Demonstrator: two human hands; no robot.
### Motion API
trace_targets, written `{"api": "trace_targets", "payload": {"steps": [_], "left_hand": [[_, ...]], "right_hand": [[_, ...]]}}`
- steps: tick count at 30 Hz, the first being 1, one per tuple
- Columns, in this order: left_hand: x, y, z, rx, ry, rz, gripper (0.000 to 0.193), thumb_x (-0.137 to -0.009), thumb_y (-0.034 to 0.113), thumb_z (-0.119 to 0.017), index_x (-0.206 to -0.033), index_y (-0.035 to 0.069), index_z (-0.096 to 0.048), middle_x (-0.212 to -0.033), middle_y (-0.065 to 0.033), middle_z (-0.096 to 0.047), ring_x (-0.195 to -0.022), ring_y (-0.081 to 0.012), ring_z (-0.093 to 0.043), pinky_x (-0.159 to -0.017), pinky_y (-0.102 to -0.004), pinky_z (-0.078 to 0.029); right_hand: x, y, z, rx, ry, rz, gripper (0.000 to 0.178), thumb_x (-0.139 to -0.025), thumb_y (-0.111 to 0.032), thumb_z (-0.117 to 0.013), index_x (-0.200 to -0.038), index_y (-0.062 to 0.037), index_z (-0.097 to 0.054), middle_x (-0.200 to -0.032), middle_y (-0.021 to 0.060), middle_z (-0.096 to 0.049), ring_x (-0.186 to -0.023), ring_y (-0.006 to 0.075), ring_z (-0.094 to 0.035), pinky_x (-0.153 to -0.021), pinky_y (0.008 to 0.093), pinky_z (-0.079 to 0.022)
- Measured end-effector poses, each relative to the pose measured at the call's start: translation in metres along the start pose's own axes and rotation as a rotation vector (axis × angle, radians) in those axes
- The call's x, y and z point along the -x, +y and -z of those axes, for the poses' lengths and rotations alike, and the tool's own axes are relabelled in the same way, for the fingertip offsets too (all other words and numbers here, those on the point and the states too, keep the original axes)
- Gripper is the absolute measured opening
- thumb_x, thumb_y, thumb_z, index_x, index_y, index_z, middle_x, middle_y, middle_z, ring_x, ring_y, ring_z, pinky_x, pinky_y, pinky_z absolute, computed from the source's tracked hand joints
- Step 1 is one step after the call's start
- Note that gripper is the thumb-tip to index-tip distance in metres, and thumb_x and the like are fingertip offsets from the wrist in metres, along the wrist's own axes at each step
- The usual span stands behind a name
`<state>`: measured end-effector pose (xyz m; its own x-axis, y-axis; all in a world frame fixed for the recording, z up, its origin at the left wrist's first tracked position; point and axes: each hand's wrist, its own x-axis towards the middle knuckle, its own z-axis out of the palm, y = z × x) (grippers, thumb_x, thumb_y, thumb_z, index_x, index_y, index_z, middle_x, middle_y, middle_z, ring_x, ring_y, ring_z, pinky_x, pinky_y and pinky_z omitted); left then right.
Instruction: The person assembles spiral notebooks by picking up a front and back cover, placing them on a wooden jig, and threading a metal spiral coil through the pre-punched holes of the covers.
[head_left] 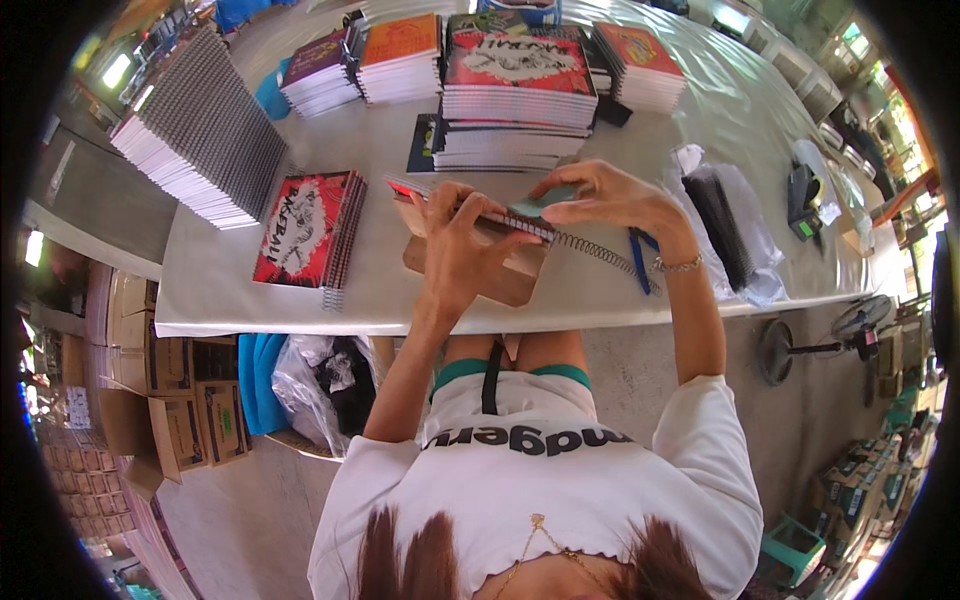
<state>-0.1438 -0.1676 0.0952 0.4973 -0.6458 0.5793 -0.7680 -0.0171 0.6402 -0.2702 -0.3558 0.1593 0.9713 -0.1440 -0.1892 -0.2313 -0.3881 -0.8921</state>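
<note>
My left hand (460, 250) is closed round a notebook (410, 196) with a red cover edge, its punched spine turned up. A thin metal spiral coil (592, 247) runs along that spine and trails off to the right over the table. My right hand (615, 196) pinches a greyish-green pad (545, 202) against the coil by the spine. Under the notebook lies a brown board-like piece (520, 276). Blue-handled pliers (638, 262) rest near my right wrist, beside the coil's loose end. Part of the notebook is hidden behind my left fingers.
Red spiral notebooks (310, 228) lie at left beside a tall notebook stack (205, 130). More stacks (515, 105) stand at the back. Dark coils (717, 225) lie in plastic at right, near a black device (803, 200). Boxes (190, 400) and a fan (800, 350) stand below.
</note>
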Motion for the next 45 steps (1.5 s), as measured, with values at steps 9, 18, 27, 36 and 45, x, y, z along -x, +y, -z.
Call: {"api": "trace_targets", "payload": {"steps": [9,18,27,36,45], "left_hand": [[0.003,-0.004,0.009,-0.030,-0.034,0.001,0.057,-0.060,0.028,-0.087,-0.105,0.009,-0.058,-0.096,-0.0075,-0.052,-0.097,-0.0287,-0.050,-0.093,-0.0421,-0.036],[-0.003,-0.004,0.008,-0.019,0.016,0.021,0.068,-0.062,0.027,-0.086,-0.119,0.010,-0.053,-0.095,-0.0070,-0.049,-0.097,-0.0261,-0.050,-0.100,-0.0462,-0.028],[-0.003,-0.009,0.009,-0.082,0.065,-0.104,0.083,-0.057,0.022,-0.089,-0.128,0.006,-0.048,-0.101,-0.0084,-0.049,-0.093,-0.0268,-0.046,-0.086,-0.0383,-0.040],[-0.002,-0.008,0.015,0.055,0.051,-0.035,0.092,-0.059,0.018,-0.088,-0.138,0.007,-0.042,-0.126,-0.0139,-0.045,-0.102,-0.0280,-0.049,-0.093,-0.0408,-0.042],[-0.007,-0.016,0.017,0.030,0.127,-0.096,0.092,-0.062,0.018,-0.087,-0.139,0.004,-0.039,-0.126,-0.0155,-0.044,-0.103,-0.0296,-0.048,-0.094,-0.0416,-0.041]], "right_hand": [[0.019,-0.003,-0.011,-0.249,-0.072,0.358,0.045,-0.082,-0.037,-0.074,-0.112,-0.0033,-0.068,-0.104,0.0054,-0.066,-0.087,0.0099,-0.059,-0.074,0.0234,-0.047],[0.003,-0.022,-0.019,0.011,0.020,0.212,0.039,-0.085,-0.029,-0.074,-0.111,-0.0019,-0.065,-0.098,0.0022,-0.065,-0.085,0.0084,-0.057,-0.072,0.0249,-0.048],[-0.016,-0.026,-0.018,0.083,0.022,0.235,0.037,-0.084,-0.028,-0.073,-0.112,-0.0049,-0.066,-0.096,0.0014,-0.063,-0.082,0.0066,-0.054,-0.070,0.0226,-0.046],[-0.013,-0.020,-0.018,-0.094,0.027,0.167,0.041,-0.084,-0.036,-0.073,-0.108,-0.0035,-0.067,-0.098,0.0011,-0.065,-0.079,0.0056,-0.052,-0.068,0.0210,-0.043],[-0.034,0.002,-0.017,0.032,0.032,0.262,0.045,-0.082,-0.036,-0.074,-0.110,-0.0021,-0.066,-0.097,0.0042,-0.066,-0.083,0.0085,-0.057,-0.069,0.0245,-0.045]]}}
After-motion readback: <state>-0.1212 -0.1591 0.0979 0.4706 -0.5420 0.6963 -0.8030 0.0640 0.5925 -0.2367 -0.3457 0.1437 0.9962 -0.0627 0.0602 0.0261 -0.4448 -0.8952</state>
